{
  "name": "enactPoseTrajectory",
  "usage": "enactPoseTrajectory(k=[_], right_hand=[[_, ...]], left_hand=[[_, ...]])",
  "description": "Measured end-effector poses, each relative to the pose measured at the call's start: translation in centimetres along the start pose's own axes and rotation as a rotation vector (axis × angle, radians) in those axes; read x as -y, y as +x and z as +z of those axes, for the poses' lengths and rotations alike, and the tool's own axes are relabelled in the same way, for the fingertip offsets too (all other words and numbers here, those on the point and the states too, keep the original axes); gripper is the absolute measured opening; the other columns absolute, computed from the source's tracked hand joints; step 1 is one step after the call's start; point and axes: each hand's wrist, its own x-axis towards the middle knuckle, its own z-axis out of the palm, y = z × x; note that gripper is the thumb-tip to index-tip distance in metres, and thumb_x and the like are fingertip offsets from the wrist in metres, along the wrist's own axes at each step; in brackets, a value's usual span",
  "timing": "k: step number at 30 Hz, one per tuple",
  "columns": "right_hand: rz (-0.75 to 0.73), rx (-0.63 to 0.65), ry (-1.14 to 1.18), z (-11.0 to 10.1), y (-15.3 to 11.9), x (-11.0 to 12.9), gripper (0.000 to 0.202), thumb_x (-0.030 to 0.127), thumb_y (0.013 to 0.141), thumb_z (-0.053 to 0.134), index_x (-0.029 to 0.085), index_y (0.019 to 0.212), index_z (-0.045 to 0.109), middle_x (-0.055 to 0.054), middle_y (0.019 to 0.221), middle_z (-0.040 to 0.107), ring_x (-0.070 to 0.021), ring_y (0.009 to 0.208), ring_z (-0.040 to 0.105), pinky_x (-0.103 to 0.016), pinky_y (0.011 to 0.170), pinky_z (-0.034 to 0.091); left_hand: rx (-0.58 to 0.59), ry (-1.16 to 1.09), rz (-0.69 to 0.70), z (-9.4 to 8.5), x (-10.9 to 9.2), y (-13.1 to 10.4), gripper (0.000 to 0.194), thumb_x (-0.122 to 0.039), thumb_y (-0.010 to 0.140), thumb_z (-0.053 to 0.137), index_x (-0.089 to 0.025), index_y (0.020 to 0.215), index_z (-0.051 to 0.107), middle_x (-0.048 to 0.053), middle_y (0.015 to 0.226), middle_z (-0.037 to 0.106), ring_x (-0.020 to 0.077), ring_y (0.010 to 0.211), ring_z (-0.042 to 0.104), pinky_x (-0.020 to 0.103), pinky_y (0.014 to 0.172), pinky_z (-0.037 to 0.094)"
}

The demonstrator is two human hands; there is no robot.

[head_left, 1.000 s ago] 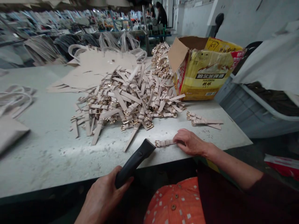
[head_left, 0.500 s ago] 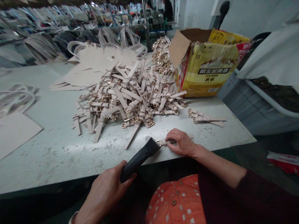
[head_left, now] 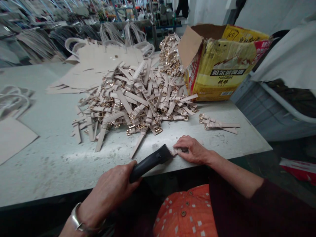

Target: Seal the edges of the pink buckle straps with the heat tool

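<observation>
My left hand [head_left: 112,186] is wrapped round a black handheld tool [head_left: 149,163] with a wide, flared head. I cannot tell exactly what kind of tool it is. Its head meets the buckle end of a beige buckle strap [head_left: 174,151], so the buckle is hidden now. Near the table's front edge, my right hand [head_left: 191,149] pinches this strap between thumb and fingers, and the strap's tail pokes out past the hand. Behind both hands lies a big heap of similar straps [head_left: 133,102] with gold buckles. A few more straps [head_left: 219,125] lie apart on the right.
A yellow cardboard box [head_left: 222,69] stands open at the back right, beside a pile of gold buckles [head_left: 170,54]. Flat beige bag panels [head_left: 98,62] lie behind the heap. A grey plastic bin [head_left: 261,108] stands off the table's right end. Another beige panel [head_left: 17,138] is at left.
My left hand has moved the tool slightly up and right, and its head has come over the strap's buckle. The right hand still holds the strap. The camera view has shifted a little.
</observation>
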Motion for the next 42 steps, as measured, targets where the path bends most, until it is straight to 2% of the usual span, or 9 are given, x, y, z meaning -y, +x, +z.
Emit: enactPoseTrajectory(k=[5,11,14,18,24,28,34,39,42], right_hand=[[0.011,-0.041,0.03,0.1,-0.3,-0.1,0.019,0.009,0.073,0.062,0.018,0.089,0.066,-0.005,0.089,0.063,-0.019,0.085,0.055,-0.033,0.079,0.042],[-0.001,0.034,0.025,-0.1,-0.1,-0.3,0.015,0.011,0.076,0.065,0.017,0.09,0.065,-0.005,0.088,0.061,-0.0184,0.085,0.054,-0.032,0.078,0.041],[0.011,0.04,0.027,-0.3,0.0,-0.2,0.014,0.012,0.077,0.065,0.017,0.09,0.065,-0.005,0.087,0.06,-0.0182,0.085,0.053,-0.031,0.077,0.041],[0.014,0.042,0.029,-0.4,0.1,0.0,0.017,0.01,0.075,0.064,0.016,0.09,0.065,-0.006,0.087,0.06,-0.0185,0.085,0.053,-0.031,0.078,0.041],[0.02,0.025,0.037,-0.3,0.0,0.0,0.02,0.008,0.074,0.061,0.016,0.092,0.064,-0.006,0.088,0.061,-0.019,0.086,0.054,-0.032,0.081,0.041],[0.019,0.031,0.065,-0.4,-0.1,-0.2,0.041,0.007,0.068,0.061,0.015,0.108,0.059,-0.007,0.094,0.061,-0.021,0.09,0.053,-0.035,0.084,0.042],[0.009,0.067,0.144,-1.0,-0.1,-0.4,0.074,0.001,0.059,0.049,0.015,0.132,0.04,-0.007,0.1,0.059,-0.0208,0.093,0.052,-0.037,0.089,0.042],[0.062,0.083,0.165,-1.2,-0.1,-0.6,0.083,0.001,0.057,0.043,0.017,0.138,0.033,-0.01,0.112,0.055,-0.0218,0.099,0.05,-0.04,0.089,0.041],[0.065,0.086,0.204,-1.2,-0.1,-0.7,0.086,-0.001,0.057,0.04,0.02,0.139,0.03,-0.006,0.105,0.056,-0.0194,0.095,0.051,-0.038,0.089,0.041]], left_hand=[[0.032,0.009,0.019,-0.6,0.2,0.1,0.031,-0.04,0.077,0.049,-0.025,0.1,0.06,0.004,0.085,0.069,0.0194,0.074,0.064,0.025,0.061,0.038],[0.006,0.012,0.046,-0.6,-1.3,0.4,0.022,-0.039,0.076,0.049,-0.025,0.09,0.06,0.004,0.081,0.069,0.0195,0.073,0.064,0.026,0.06,0.038],[-0.005,-0.043,0.026,0.1,-1.8,0.4,0.022,-0.041,0.077,0.048,-0.025,0.09,0.058,0.003,0.08,0.069,0.02,0.075,0.065,0.026,0.062,0.038],[-0.017,-0.103,0.003,0.7,-1.2,-0.2,0.024,-0.046,0.08,0.046,-0.026,0.09,0.055,0.002,0.079,0.068,0.0197,0.076,0.065,0.025,0.062,0.038],[0.044,-0.05,-0.098,-0.3,-1.2,-1.7,0.028,-0.047,0.083,0.039,-0.027,0.093,0.054,0.002,0.078,0.069,0.0219,0.078,0.066,0.026,0.061,0.037],[0.102,0.037,-0.062,-0.9,-2.7,-2.2,0.023,-0.042,0.083,0.039,-0.026,0.09,0.053,0.002,0.083,0.07,0.0219,0.078,0.067,0.027,0.06,0.038],[0.062,0.165,0.005,-0.9,-4.6,-1.0,0.024,-0.034,0.083,0.039,-0.024,0.1,0.053,0.005,0.084,0.071,0.0231,0.079,0.068,0.028,0.061,0.041],[0.012,0.177,0.038,-0.8,-6.1,-0.4,0.022,-0.03,0.081,0.042,-0.024,0.1,0.052,0.006,0.089,0.071,0.024,0.079,0.068,0.03,0.063,0.044],[0.021,0.165,0.032,-0.9,-5.6,-0.7,0.022,-0.029,0.081,0.042,-0.024,0.101,0.052,0.006,0.088,0.071,0.0238,0.081,0.068,0.03,0.064,0.044]])
